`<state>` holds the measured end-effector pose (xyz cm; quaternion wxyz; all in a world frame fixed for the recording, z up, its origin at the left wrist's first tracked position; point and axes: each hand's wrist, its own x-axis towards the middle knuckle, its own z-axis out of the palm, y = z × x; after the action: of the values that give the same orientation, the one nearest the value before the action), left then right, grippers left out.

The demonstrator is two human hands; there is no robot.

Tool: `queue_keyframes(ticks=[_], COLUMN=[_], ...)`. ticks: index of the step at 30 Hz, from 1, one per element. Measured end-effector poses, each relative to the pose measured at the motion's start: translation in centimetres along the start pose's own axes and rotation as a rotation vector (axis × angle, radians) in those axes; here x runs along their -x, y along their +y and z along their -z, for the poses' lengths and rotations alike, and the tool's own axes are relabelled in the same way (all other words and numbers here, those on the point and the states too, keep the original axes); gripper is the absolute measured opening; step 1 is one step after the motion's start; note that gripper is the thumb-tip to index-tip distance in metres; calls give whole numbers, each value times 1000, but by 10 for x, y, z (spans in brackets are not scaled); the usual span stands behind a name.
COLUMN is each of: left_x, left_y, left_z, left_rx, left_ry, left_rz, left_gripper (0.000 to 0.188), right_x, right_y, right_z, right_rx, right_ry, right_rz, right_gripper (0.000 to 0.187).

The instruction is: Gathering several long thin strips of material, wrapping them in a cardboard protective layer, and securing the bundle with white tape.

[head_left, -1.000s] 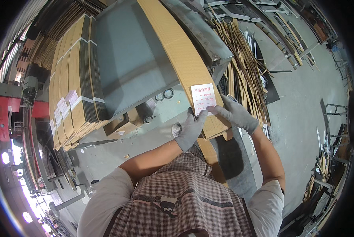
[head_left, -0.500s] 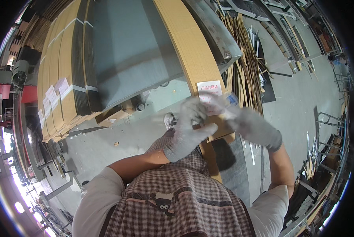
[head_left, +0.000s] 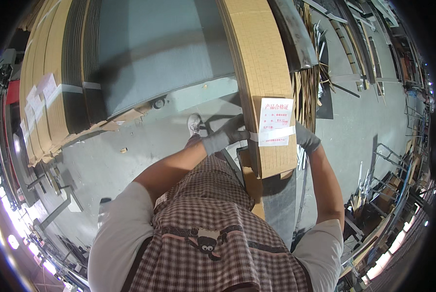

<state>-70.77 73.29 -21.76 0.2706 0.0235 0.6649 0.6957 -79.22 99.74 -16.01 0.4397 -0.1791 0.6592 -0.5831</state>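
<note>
A long bundle of tan cardboard strips point(head_left: 269, 58) stretches away from me, its near end just ahead of my body. A white paper label point(head_left: 275, 114) with red print lies on its top near that end, and a white strap point(head_left: 282, 132) crosses the label. My left hand point(head_left: 222, 136), in a grey glove, grips the bundle's left side, its fingertips partly tucked against the edge. Also grey-gloved, my right hand point(head_left: 307, 138) is pressed to the right side at the strap's level; the bundle hides its fingers.
At the left stands a stack of strapped cardboard bundles point(head_left: 47, 63) with labels. A large grey flat surface point(head_left: 164, 53) lies between it and my bundle. Long thin strips point(head_left: 305, 97) and a dark metal piece point(head_left: 295, 39) lie at the right. A shoe point(head_left: 194, 124) shows on the floor.
My hands have moved from above the label, where they were blurred, down to the bundle's two sides. The strap across the label now shows plainly. The whole view has shifted.
</note>
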Motion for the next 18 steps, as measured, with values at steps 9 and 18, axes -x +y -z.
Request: queue_keyframes(ticks=[9,18], left_x=[-32,-22], left_y=[-49,-4], left_z=[10,25], left_rx=[119,-54], left_ry=[-393,-328], left_rz=[5,75], left_gripper=[38,48], right_x=[12,-4], right_y=[-116,-112], right_z=[-131,-153], right_rx=[926,1024], right_ry=[709,865], right_rz=[71,-221], right_gripper=[82,108])
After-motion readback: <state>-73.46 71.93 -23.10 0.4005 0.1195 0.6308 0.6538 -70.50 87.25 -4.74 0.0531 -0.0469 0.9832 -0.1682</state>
